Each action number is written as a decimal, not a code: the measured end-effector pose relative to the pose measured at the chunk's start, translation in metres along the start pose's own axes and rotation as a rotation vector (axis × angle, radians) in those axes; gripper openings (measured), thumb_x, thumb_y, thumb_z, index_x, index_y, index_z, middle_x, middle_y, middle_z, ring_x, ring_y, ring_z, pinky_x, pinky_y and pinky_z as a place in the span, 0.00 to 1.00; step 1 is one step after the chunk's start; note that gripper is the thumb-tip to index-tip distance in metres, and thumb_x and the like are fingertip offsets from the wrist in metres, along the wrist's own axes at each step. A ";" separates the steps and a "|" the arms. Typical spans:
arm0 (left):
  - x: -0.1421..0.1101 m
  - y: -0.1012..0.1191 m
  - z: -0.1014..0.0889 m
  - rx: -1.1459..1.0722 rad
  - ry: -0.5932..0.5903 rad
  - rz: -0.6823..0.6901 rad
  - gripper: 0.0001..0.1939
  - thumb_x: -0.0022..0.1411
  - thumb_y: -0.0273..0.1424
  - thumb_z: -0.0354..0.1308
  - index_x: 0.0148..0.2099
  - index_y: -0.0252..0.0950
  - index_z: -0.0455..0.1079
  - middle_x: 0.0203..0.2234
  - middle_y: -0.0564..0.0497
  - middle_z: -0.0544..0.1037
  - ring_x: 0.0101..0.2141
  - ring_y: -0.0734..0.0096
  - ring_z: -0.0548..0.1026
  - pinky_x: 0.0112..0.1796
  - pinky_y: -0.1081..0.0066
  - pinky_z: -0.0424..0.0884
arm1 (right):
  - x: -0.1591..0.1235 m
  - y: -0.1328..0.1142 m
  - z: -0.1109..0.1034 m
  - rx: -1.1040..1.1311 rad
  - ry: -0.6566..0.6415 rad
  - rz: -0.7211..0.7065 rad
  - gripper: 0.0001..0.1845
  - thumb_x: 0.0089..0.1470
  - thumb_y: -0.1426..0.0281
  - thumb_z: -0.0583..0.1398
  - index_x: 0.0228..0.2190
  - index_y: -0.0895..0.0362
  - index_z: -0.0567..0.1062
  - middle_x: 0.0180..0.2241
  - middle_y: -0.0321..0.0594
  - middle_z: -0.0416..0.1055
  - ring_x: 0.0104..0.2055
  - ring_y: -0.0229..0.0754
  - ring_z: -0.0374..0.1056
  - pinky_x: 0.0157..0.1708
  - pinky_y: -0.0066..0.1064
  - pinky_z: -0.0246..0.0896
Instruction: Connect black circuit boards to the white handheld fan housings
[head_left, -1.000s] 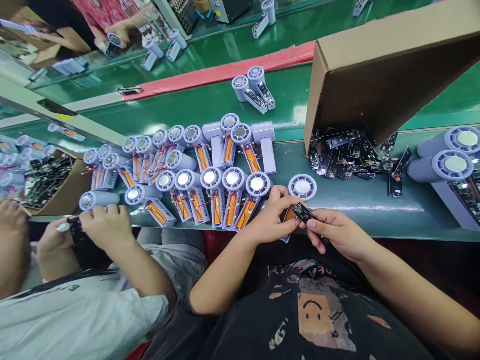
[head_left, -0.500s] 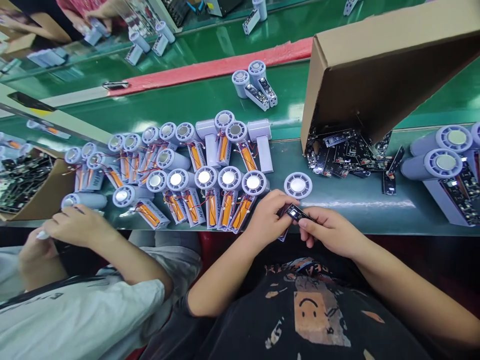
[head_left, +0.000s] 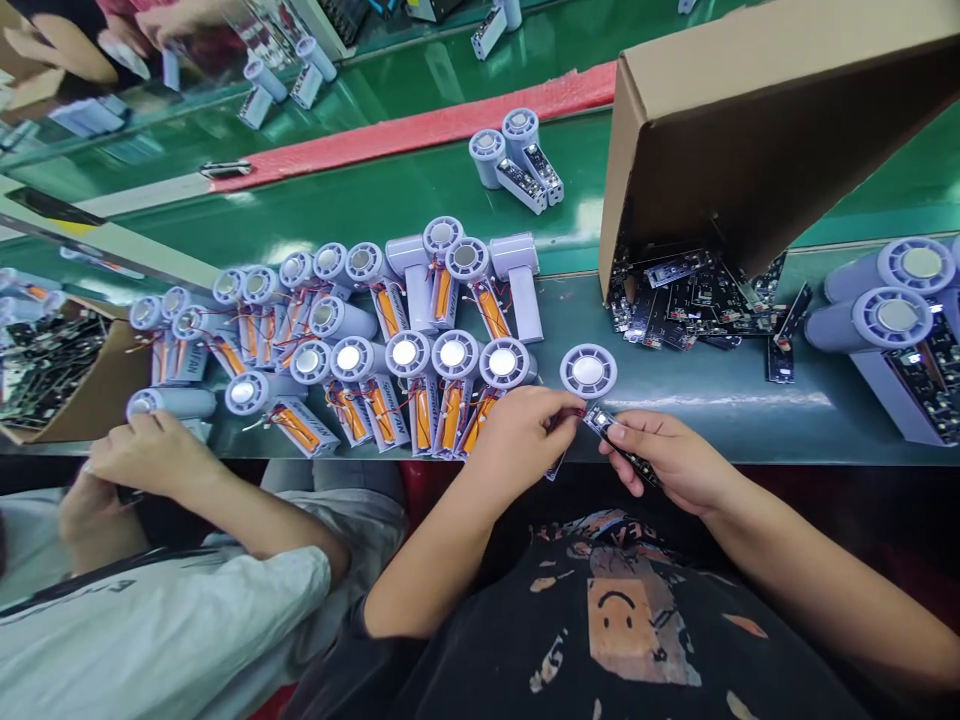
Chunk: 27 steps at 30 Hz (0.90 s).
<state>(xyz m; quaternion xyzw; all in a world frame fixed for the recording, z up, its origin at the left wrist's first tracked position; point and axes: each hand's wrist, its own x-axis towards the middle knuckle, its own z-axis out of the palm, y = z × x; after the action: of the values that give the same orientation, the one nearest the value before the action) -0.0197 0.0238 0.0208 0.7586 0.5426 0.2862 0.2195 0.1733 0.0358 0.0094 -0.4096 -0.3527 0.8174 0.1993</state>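
Two hands are working close together above the green conveyor belt (head_left: 712, 430): the right hand (head_left: 671, 450) is pinching a small circuit board (head_left: 619, 440), while the left hand (head_left: 514, 435) is clenching a mostly hidden battery (head_left: 556, 462), apparently keeping its red wire near the board.

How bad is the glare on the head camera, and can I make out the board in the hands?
Head view: a pale glare streak runs along the belt right of the hands. Head view: the board in the right hand is small, fairly sharp, its fine details unreadable. Head view: wide-angle distortion bends the belt toward the frame edges.
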 end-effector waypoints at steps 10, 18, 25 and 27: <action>-0.001 0.006 0.004 0.341 0.198 0.066 0.16 0.62 0.21 0.57 0.52 0.36 0.71 0.54 0.41 0.74 0.52 0.55 0.73 0.51 0.56 0.73 | 0.008 0.002 0.008 -0.031 0.065 0.007 0.24 0.43 0.49 0.66 0.25 0.57 0.71 0.15 0.30 0.65 0.15 0.31 0.59 0.18 0.25 0.52; 0.034 0.013 -0.021 0.270 -0.265 0.042 0.29 0.63 0.21 0.53 0.65 0.37 0.59 0.61 0.41 0.65 0.56 0.56 0.71 0.52 0.58 0.75 | 0.005 -0.007 -0.006 -0.050 0.073 -0.005 0.25 0.42 0.48 0.66 0.25 0.58 0.71 0.14 0.30 0.65 0.15 0.30 0.58 0.18 0.25 0.50; 0.020 0.028 0.002 0.179 -0.120 -0.216 0.29 0.56 0.21 0.60 0.60 0.37 0.63 0.51 0.43 0.65 0.33 0.70 0.75 0.39 0.61 0.79 | -0.006 -0.015 -0.019 -0.270 0.052 0.079 0.19 0.47 0.54 0.64 0.24 0.58 0.71 0.14 0.29 0.63 0.14 0.29 0.55 0.16 0.24 0.50; 0.011 0.026 0.009 0.185 -0.053 -0.231 0.29 0.56 0.22 0.61 0.60 0.39 0.63 0.51 0.43 0.64 0.32 0.71 0.74 0.38 0.60 0.79 | -0.006 -0.015 -0.017 -0.327 0.065 0.105 0.17 0.51 0.56 0.61 0.24 0.57 0.70 0.13 0.28 0.63 0.14 0.29 0.55 0.16 0.23 0.50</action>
<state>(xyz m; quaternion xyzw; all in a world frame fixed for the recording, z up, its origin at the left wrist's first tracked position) 0.0073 0.0258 0.0326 0.7153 0.6444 0.1875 0.1946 0.1915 0.0490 0.0167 -0.4807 -0.4523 0.7448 0.0984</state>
